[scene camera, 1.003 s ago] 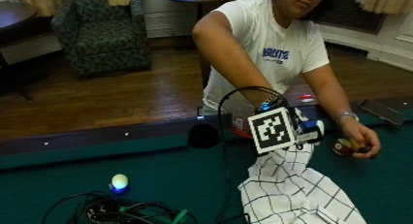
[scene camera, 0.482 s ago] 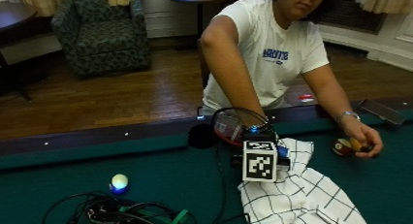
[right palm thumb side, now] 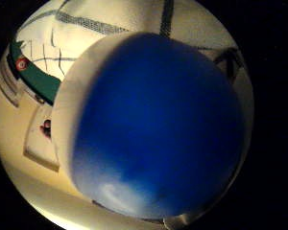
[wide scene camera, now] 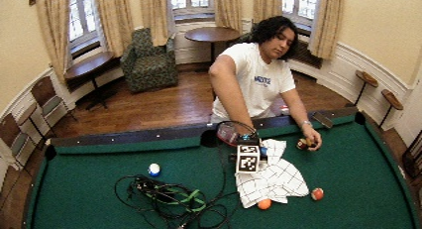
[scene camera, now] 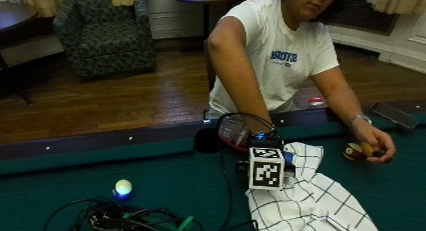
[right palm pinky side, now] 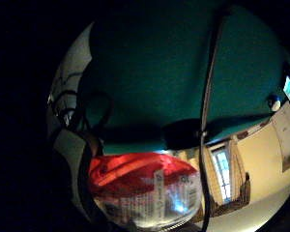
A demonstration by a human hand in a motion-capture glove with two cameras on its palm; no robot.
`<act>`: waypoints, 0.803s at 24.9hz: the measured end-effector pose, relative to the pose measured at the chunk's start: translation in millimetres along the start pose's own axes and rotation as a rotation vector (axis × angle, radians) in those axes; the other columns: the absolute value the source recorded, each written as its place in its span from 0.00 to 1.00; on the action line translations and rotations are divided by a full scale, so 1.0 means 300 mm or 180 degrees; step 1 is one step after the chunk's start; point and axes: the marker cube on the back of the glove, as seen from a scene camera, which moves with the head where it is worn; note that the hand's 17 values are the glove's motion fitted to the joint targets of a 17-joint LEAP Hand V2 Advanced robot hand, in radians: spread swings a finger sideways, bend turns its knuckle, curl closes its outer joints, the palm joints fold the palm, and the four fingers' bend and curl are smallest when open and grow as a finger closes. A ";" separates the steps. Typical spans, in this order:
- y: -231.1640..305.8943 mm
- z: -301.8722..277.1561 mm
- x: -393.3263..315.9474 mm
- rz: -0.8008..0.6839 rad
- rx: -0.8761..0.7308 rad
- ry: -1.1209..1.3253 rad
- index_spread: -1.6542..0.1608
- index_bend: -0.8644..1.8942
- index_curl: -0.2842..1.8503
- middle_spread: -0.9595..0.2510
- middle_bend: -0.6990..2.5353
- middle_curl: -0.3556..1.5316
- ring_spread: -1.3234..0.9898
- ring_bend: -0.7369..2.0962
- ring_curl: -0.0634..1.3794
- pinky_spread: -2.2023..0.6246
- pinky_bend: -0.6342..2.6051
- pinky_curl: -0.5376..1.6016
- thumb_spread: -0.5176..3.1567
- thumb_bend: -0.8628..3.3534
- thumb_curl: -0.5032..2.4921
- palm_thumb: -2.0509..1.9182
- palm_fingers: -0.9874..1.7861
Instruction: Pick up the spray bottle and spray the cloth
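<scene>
1. A person in a white T-shirt leans over a green pool table (scene camera: 80, 171), right arm reaching down to the felt.
2. The gloved right hand (scene camera: 256, 141) sits low at the near edge of a white checked cloth (scene camera: 313, 203); most of it is hidden behind its rig.
3. Whether its fingers are spread, closed or curled round anything cannot be told.
4. A bottle (right palm thumb side: 153, 129) with a blue, white-rimmed part fills the thumb-side palm view, so it is close against the palm, possibly held; the cloth lies just behind it.
5. In the little-finger-side palm view a red and clear plastic shape (right palm pinky side: 145, 191) lies right by the palm, over the felt.
6. The cloth spreads away from the hand across the felt, rumpled.
7. The bare left hand (scene camera: 373, 148) rests on the felt well to the far side of the cloth, touching a dark red ball (scene camera: 353, 151).
8. A pale ball (scene camera: 123, 187) and a tangle of cables (scene camera: 126, 221) lie well off on the hand's other side.
</scene>
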 end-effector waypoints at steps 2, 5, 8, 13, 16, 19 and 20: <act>0.004 0.003 -0.002 -0.0018 -0.0006 0.0022 0.76 0.38 0.40 0.61 0.41 0.46 0.48 0.51 0.36 0.68 0.35 0.44 0.26 0.20 0.42 0.75 0.85; 0.028 -0.009 -0.021 -0.0137 0.0017 0.0009 0.76 0.38 0.40 0.61 0.41 0.46 0.49 0.51 0.36 0.68 0.35 0.44 0.26 0.20 0.42 0.75 0.85; 0.093 -0.063 -0.079 -0.0458 0.0095 -0.0132 0.76 0.38 0.40 0.61 0.41 0.46 0.49 0.51 0.36 0.68 0.34 0.44 0.26 0.20 0.42 0.75 0.85; 0.264 -0.205 -0.210 -0.1150 0.0341 -0.0437 0.76 0.38 0.40 0.61 0.41 0.46 0.49 0.51 0.36 0.68 0.34 0.44 0.26 0.20 0.42 0.75 0.85; 0.354 -0.285 -0.281 -0.1518 0.0602 -0.0583 0.76 0.38 0.40 0.61 0.41 0.46 0.49 0.51 0.36 0.68 0.34 0.44 0.26 0.20 0.42 0.75 0.85; 0.456 -0.345 -0.335 -0.1903 0.0704 -0.0679 0.76 0.38 0.40 0.61 0.41 0.46 0.49 0.51 0.36 0.68 0.34 0.44 0.25 0.20 0.42 0.75 0.85; 0.486 -0.365 -0.358 -0.2032 0.0777 -0.0739 0.76 0.38 0.40 0.61 0.41 0.46 0.49 0.51 0.36 0.68 0.34 0.44 0.25 0.20 0.42 0.75 0.85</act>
